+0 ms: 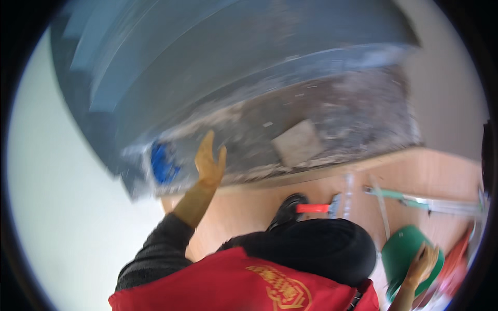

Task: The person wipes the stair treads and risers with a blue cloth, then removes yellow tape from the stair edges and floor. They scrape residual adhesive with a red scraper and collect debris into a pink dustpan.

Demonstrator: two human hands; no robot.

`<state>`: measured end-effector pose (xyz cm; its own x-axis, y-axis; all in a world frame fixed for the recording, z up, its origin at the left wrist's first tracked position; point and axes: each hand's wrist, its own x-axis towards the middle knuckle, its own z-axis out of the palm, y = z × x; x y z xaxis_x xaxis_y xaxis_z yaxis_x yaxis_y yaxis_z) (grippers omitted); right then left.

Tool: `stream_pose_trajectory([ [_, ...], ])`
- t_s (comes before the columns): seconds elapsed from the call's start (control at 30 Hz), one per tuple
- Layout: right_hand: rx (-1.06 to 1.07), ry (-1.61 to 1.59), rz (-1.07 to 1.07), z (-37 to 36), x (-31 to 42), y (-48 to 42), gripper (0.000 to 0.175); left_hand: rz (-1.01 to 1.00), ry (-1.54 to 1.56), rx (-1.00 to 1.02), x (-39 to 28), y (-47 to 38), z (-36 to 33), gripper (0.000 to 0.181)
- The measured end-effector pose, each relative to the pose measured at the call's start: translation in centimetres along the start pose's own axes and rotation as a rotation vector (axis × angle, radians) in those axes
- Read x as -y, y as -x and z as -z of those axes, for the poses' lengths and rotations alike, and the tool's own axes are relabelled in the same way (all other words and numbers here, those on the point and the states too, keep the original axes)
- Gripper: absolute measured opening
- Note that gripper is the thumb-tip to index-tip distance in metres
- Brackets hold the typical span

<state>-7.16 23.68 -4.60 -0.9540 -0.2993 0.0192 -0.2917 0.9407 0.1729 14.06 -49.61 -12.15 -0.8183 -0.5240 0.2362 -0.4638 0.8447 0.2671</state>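
My left hand [210,161], bare below a dark sleeve, is held over the rough grey landing with its fingers apart and nothing in it. A crumpled blue thing [163,163], perhaps a bag or cloth, lies to its left. Right of it a square beige tile or board [298,144] lies tilted on the landing. My right hand [424,260] is at the green bucket [406,248] at the lower right, fingers curled; whether it grips something there is hidden by blur. A hammer-like tool with a red handle [312,208] lies beside my shoe.
Grey stairs [155,77] rise beyond the landing, between a pale wall [70,217] at left and another [447,97] at right. A green and silver bar-like tool [428,204] lies on the wood-coloured floor [241,202]. Orange-red material [455,256] lies past the bucket.
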Motion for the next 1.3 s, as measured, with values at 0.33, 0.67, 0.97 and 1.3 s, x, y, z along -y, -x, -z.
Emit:
stream_pose_trajectory([
  [0.33,0.343,0.220,0.005,0.5,-2.3,-0.4,0.054,1.121,-0.438,0.260,23.4,11.6,7.6,0.092],
  [0.67,0.025,0.077,0.095,-0.5,-1.2,0.2,0.026,0.831,-0.343,0.186,28.4,6.0,1.9,0.047],
  [0.97,-0.087,-0.037,0.013,1.4,2.2,-0.8,0.022,-0.197,-0.134,0.374,0.5,-0.5,-3.6,0.048],
  [1.3,-0.089,-0.185,-0.069,1.4,1.6,-0.4,0.018,-0.613,-0.284,1.186,-25.8,5.8,-9.7,0.031],
])
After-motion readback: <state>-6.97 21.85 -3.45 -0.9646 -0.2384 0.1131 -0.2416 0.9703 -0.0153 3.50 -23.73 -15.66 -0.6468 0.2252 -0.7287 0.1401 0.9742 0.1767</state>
